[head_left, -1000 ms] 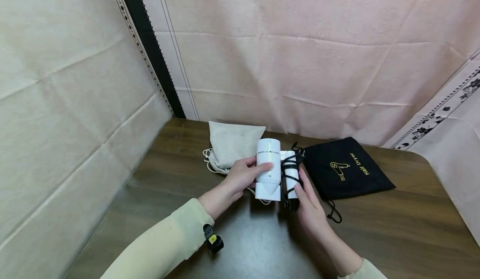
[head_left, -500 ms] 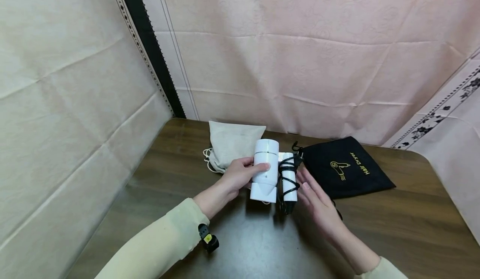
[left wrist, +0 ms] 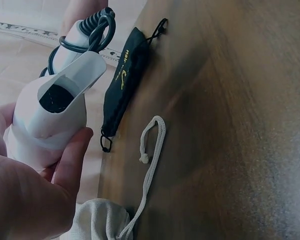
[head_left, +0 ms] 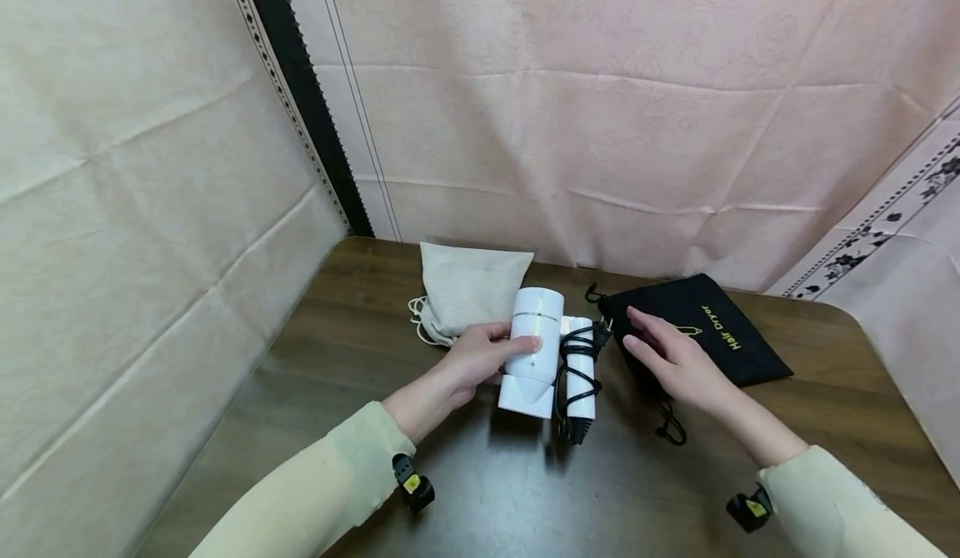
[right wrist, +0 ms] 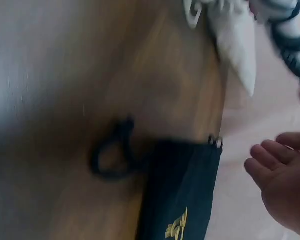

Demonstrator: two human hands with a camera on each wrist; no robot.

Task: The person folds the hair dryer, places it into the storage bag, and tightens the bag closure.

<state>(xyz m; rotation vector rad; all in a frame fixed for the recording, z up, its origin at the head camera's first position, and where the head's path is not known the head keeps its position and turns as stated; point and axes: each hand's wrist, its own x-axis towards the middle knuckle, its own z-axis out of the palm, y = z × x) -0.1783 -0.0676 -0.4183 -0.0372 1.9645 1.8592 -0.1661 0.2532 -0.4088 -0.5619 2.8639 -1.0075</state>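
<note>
A white folding hair dryer (head_left: 536, 337) is held above the table by my left hand (head_left: 471, 361), thumb across its barrel and fingers behind. Its handle (head_left: 580, 387) lies folded beside the barrel, wrapped in a black cord with the plug near the top. In the left wrist view the nozzle (left wrist: 72, 80) faces the camera. My right hand (head_left: 675, 361) is over the black drawstring pouch (head_left: 705, 308), fingers extended and holding nothing; whether it touches the pouch is unclear. The pouch bears yellow "Hair Dryer" lettering and a dryer picture, partly hidden by the hand.
A pale cloth drawstring bag (head_left: 472, 283) lies behind the left hand, its white cord (left wrist: 152, 165) trailing on the wooden table (head_left: 315, 408). Cloth-covered walls (head_left: 600, 125) stand behind and at both sides. The pouch's black cord (head_left: 671, 429) loops toward the front.
My right hand has let go of the dryer's handle and moved right, over the black pouch. The left hand keeps its hold; the dryer has come slightly nearer.
</note>
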